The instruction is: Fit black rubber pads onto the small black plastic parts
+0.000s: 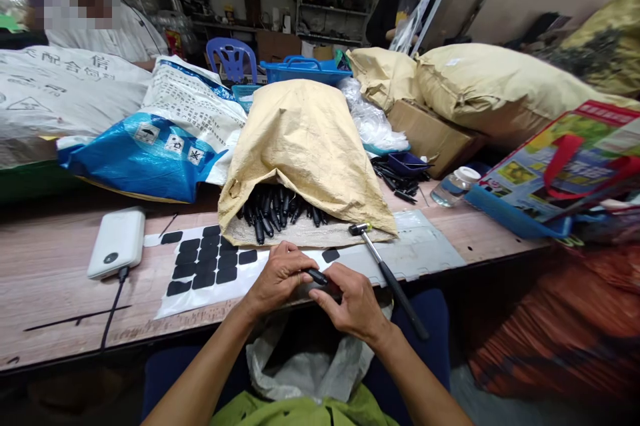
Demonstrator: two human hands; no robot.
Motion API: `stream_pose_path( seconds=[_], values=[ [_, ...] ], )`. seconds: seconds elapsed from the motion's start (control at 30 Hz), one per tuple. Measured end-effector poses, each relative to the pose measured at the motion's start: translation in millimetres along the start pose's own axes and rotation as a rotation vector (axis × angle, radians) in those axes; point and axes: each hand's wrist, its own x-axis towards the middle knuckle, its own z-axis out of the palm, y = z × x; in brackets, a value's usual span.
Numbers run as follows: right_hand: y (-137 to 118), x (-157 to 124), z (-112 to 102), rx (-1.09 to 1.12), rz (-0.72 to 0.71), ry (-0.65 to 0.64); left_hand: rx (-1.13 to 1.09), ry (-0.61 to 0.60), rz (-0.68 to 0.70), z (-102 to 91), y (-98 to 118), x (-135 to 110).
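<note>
A small black pen-like part (318,277) is held between my two hands, close to the table's front edge. My left hand (281,274) pinches one end of it. The fingers of my right hand (354,299) are closed around the other end. Just beyond my hands, a yellowish woven sack (305,139) lies with its mouth toward me, and several similar black parts (270,209) show inside. Left of my hands is a white sheet with black rounded-square stickers (205,265). A small hammer (390,279) rests to the right, its handle overhanging the edge.
An open pale sack (310,373) sits on my lap. A white power bank (117,243) with a cable is on the left. A lidded jar (455,186) and loose black parts (397,179) are at the right. Full sacks line the back; two people are beyond.
</note>
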Motion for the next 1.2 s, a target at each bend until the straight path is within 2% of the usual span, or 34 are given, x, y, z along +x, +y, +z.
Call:
stream_pose_path(
  seconds=[0.2, 0.9, 1.2],
  values=[
    [1.0, 2.7, 0.9, 0.061, 0.027, 0.013, -0.050, 0.040, -0.057, -0.9, 3.3, 0.9],
    [7.7, 10.3, 3.4, 0.221, 0.150, -0.014, 0.107, -0.082, -0.090, 0.5, 10.4, 2.9],
    [9.4, 11.2, 4.2, 0.235, 0.135, -0.003, 0.148, -0.092, -0.084, 0.9, 12.5, 3.4]
  ],
)
